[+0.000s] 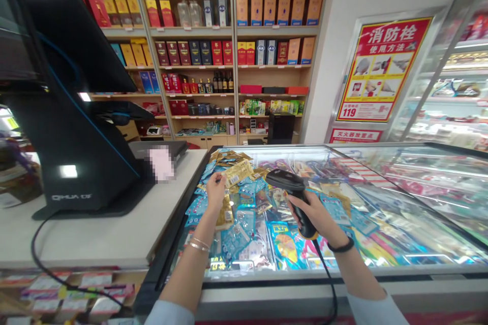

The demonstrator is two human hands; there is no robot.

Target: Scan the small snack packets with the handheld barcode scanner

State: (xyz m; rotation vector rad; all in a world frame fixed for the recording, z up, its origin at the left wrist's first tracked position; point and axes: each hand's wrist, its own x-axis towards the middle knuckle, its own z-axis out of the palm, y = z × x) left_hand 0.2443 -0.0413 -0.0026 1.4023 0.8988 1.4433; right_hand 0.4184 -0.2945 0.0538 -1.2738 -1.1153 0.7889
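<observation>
Scanner (284, 180) in one fist, packet pinch looking a bit thin

So your left hand (215, 193) has thumb and fingers pinched on the near-left end of a gold packet (239, 172), over the far left part of the glass-topped case (290, 284). Your right hand (314, 213) is wrapped round the scanner's handle, its head tipped toward the packet.

My worry is that pinch: it's only at one end, so the shiny wrapper could slip out or fold over, and then good luck finding it among the lookalike gold ones behind it. Crinkles or glare on the foil could hide any printing from the scanner too. And with the blue packets (244, 222) lying so close, a careless aim could catch the wrong one, or your wrist could sweep a few along.

Watch the cable (328, 277) as well, it hangs down over the case's front edge and could snag or tug if you reach too far. On your left, the counter (133, 244) and the big black terminal (76, 137) crowd that elbow. Shelves (190, 32) of boxes are way back, no bother imo
</observation>
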